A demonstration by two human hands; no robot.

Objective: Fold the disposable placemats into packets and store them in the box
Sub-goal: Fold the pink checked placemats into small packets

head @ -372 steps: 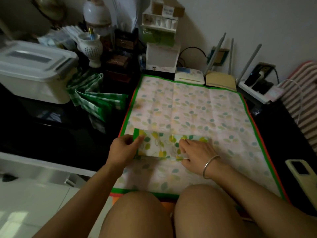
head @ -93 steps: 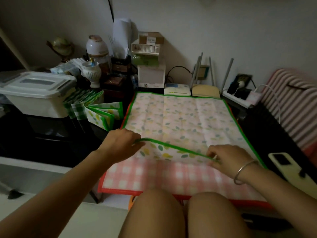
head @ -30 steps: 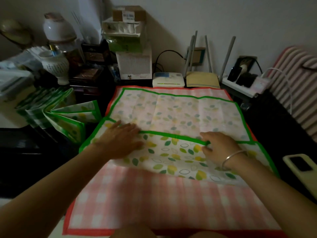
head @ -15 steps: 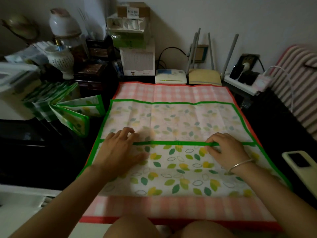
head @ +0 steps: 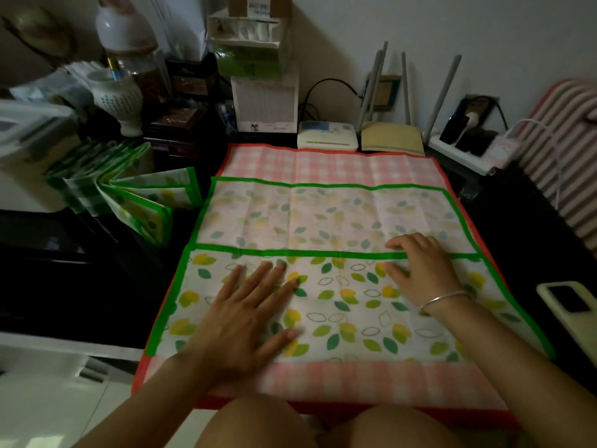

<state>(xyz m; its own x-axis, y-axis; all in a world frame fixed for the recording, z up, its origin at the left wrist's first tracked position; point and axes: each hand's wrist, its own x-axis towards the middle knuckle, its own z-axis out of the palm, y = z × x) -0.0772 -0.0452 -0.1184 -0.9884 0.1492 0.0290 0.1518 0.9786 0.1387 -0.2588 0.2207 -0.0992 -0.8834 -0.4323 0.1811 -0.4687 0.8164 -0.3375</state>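
1. On the dark desk (head: 80,286), a leaf placemat (head: 339,215) is spread over a pink checked placemat (head: 323,166), which shows beyond its far and near sides.
2. Its near part is folded over, with the green edge lying across the middle.
3. The left hand (head: 248,315) is laid flat on the folded flap, its grip fully open, fingers spread, nothing held.
4. The right hand (head: 420,270), a bracelet (head: 445,297) at its wrist, is rested on the green edge; its grip is loose, fingers bent, thumb apart, nothing seen pinched.
5. Folded packets (head: 129,202) are stood left of the leaf placemat, with a white box (head: 29,150) farther left of it.
6. A phone (head: 568,305) is laid right of the leaf placemat.
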